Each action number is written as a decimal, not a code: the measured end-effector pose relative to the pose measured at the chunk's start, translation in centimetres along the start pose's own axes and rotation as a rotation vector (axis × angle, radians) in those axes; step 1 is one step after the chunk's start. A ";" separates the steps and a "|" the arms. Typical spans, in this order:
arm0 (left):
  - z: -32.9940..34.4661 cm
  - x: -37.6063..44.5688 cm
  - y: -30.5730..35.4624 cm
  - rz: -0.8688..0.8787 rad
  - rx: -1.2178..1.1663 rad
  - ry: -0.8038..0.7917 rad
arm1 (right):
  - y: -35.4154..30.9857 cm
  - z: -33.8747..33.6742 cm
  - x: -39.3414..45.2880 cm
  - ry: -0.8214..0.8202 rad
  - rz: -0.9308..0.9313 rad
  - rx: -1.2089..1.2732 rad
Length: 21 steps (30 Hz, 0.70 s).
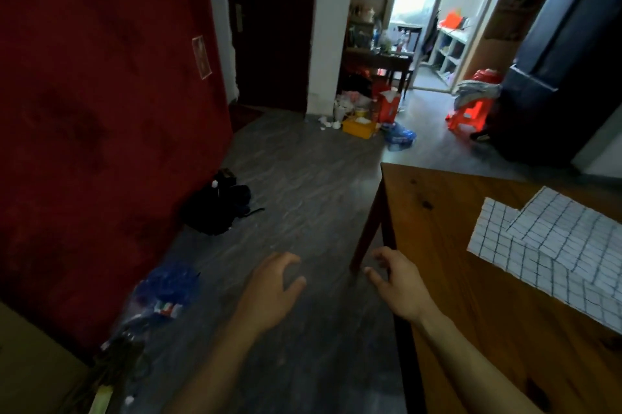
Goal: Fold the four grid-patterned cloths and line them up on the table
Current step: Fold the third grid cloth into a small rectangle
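White cloths with a dark grid pattern lie overlapping on the right side of the wooden table, reaching to the frame's right edge. My left hand hovers over the floor, left of the table, fingers loosely curled and holding nothing. Over the table's left edge is my right hand, fingers relaxed and empty, well to the left of the cloths. How many cloths lie in the pile cannot be told.
A red wall runs along the left. On the grey floor lie a black bag and a blue plastic bag. Clutter, a yellow box and a red stool stand farther back near a doorway.
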<state>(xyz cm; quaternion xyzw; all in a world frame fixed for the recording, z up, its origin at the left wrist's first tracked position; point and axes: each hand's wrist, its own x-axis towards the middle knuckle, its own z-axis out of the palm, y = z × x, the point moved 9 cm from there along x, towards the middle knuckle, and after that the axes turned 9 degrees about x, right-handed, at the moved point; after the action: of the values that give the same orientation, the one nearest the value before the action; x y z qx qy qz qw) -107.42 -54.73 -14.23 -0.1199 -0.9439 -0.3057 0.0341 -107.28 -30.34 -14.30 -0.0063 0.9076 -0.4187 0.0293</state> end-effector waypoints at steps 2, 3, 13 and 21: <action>-1.9 2.2 -1.7 0.019 -0.023 0.006 | -2.0 1.1 1.4 0.027 0.021 -0.004; -2.6 3.4 -2.6 0.029 -0.031 0.012 | -2.8 1.5 2.2 0.047 0.026 -0.010; 0.1 15.1 -7.7 0.074 -0.115 -0.121 | -3.6 1.7 12.4 0.216 0.095 -0.040; 3.0 33.3 -8.4 0.135 0.029 -0.199 | 0.8 -1.0 28.2 0.389 0.139 -0.003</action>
<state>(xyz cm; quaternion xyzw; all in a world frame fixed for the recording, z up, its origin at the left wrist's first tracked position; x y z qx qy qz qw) -141.69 -52.75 -16.83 -0.2125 -0.9367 -0.2756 -0.0374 -135.45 -30.08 -15.61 0.1376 0.8949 -0.4078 -0.1178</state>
